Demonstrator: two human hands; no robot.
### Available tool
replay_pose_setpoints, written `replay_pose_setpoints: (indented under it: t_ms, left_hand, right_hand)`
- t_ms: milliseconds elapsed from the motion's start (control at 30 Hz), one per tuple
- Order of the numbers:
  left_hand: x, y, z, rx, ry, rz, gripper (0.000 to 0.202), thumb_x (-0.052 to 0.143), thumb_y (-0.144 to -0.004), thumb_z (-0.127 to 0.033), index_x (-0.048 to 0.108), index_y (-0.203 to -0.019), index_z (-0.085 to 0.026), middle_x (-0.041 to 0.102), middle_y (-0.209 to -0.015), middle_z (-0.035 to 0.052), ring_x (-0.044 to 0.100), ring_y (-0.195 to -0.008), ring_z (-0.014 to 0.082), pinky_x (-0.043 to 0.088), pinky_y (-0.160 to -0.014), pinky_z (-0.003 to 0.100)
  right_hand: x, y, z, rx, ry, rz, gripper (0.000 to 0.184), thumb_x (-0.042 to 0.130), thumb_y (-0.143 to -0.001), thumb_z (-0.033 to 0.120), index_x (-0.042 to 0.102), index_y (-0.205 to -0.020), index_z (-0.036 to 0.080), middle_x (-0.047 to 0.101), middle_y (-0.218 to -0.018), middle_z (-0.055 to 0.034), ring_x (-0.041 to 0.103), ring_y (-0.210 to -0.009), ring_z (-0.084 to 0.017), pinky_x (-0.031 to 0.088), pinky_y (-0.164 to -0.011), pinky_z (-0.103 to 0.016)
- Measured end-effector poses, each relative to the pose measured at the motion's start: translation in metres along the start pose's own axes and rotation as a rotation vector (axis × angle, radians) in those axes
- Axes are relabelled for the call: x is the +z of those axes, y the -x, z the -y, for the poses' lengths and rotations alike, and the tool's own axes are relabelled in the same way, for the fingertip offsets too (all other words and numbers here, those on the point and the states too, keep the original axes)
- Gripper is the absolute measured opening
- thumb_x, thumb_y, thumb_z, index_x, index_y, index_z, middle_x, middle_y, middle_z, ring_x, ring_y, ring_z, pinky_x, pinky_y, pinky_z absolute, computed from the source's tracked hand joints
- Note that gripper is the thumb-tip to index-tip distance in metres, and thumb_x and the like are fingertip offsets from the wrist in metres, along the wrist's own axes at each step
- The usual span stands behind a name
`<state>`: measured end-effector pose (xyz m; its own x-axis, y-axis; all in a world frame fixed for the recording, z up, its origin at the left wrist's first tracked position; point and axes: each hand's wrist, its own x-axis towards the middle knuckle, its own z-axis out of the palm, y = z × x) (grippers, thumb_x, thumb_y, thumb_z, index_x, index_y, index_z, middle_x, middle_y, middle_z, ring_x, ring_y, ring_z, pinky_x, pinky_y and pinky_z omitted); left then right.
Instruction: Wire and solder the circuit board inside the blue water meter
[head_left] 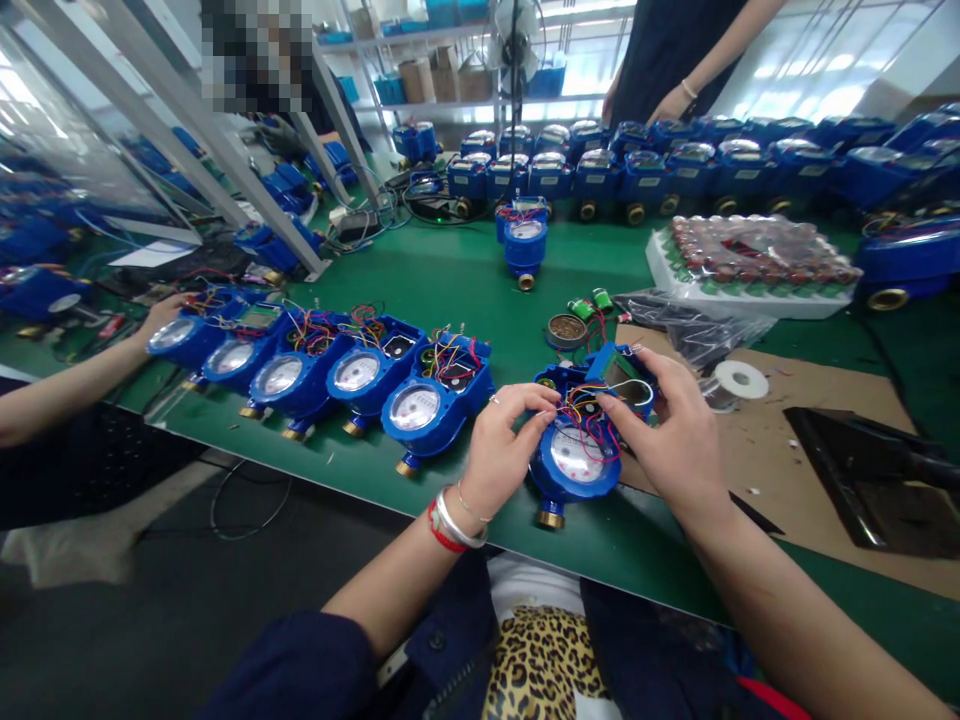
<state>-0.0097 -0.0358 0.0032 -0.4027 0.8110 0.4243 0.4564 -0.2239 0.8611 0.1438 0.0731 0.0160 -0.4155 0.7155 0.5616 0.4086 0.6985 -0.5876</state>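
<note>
Working, left to right:
Co-worker's hand [161, 315]: resting at the far-left end of the meter row.
Finished-looking row [322, 370]: five blue water meters lying side by side on the green bench [450, 270], wires tucked in but lids off.
Left hand [504, 440]: fingers pinching the coloured wires [589, 415].
Open meter [577, 455]: sitting at the bench's near edge, between both hands; blue body, white dial, brass stub, wiring spilling out.
Right hand [675, 435]: fingers gripping the display module [619, 372], tilted above the housing.
Progress: seemingly midway; wires being dressed, module not yet seated.
Solder spool [739, 380]: lying just beside, on cardboard.
</note>
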Motion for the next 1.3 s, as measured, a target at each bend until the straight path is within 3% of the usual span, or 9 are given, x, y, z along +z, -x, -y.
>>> replay_pose_setpoints:
  t_ms: [167, 367, 767, 900, 1067, 1300]
  left_hand:
    - [-0.002, 0.006, 0.000, 0.197, -0.116, 0.060, 0.008, 0.058, -0.088, -0.013, 0.063, -0.086, -0.019, 0.067, -0.093, 0.0033, 0.060, -0.093, 0.0155, 0.048, -0.085, 0.034]
    - [-0.003, 0.012, 0.003, 0.470, -0.401, 0.164, 0.018, 0.053, -0.089, -0.013, 0.062, -0.104, -0.020, 0.068, -0.103, 0.0055, 0.058, -0.097, 0.0186, 0.047, -0.088, 0.037]
    - [-0.014, 0.016, 0.007, 0.755, -0.626, 0.219, 0.029, 0.054, -0.087, -0.009, 0.057, -0.114, -0.017, 0.066, -0.118, 0.0105, 0.062, -0.092, 0.0201, 0.051, -0.079, 0.036]
    - [-0.012, 0.012, 0.008, 0.655, -0.563, 0.199, 0.025, 0.051, -0.089, -0.010, 0.057, -0.112, -0.018, 0.066, -0.118, 0.0110, 0.063, -0.098, 0.0207, 0.052, -0.082, 0.037]
    - [-0.006, 0.001, 0.004, 0.242, -0.308, 0.078, 0.013, 0.049, -0.091, -0.011, 0.059, -0.094, -0.019, 0.069, -0.107, 0.0064, 0.063, -0.102, 0.0164, 0.051, -0.090, 0.034]
    - [-0.001, -0.010, -0.002, 0.071, -0.219, 0.035, 0.011, 0.051, -0.091, -0.012, 0.060, -0.093, -0.019, 0.070, -0.102, 0.0047, 0.065, -0.099, 0.0171, 0.051, -0.090, 0.034]
  right_hand:
    - [-0.001, -0.002, 0.002, 0.007, 0.000, 0.041, 0.049, 0.065, -0.083, 0.035, 0.053, -0.129, 0.019, 0.057, -0.126, -0.0120, 0.052, -0.118, -0.029, 0.043, -0.100, -0.047]
    - [0.000, -0.005, 0.008, 0.007, 0.020, 0.048, 0.048, 0.064, -0.084, 0.034, 0.053, -0.128, 0.019, 0.057, -0.125, -0.0125, 0.052, -0.117, -0.029, 0.041, -0.102, -0.048]
    - [0.002, -0.005, 0.008, 0.013, 0.031, 0.078, 0.054, 0.065, -0.083, 0.033, 0.051, -0.132, 0.016, 0.055, -0.128, -0.0135, 0.049, -0.122, -0.028, 0.040, -0.105, -0.046]
    - [0.001, -0.004, 0.007, 0.012, 0.024, 0.073, 0.053, 0.065, -0.083, 0.032, 0.051, -0.132, 0.017, 0.056, -0.128, -0.0133, 0.049, -0.122, -0.029, 0.040, -0.105, -0.047]
    - [0.001, -0.003, 0.004, -0.001, 0.017, 0.079, 0.053, 0.066, -0.083, 0.032, 0.051, -0.132, 0.017, 0.055, -0.128, -0.0129, 0.050, -0.121, -0.028, 0.041, -0.105, -0.045]
    - [0.002, -0.004, 0.003, -0.010, 0.020, 0.098, 0.053, 0.065, -0.085, 0.035, 0.050, -0.131, 0.016, 0.055, -0.127, -0.0134, 0.050, -0.120, -0.028, 0.041, -0.104, -0.045]
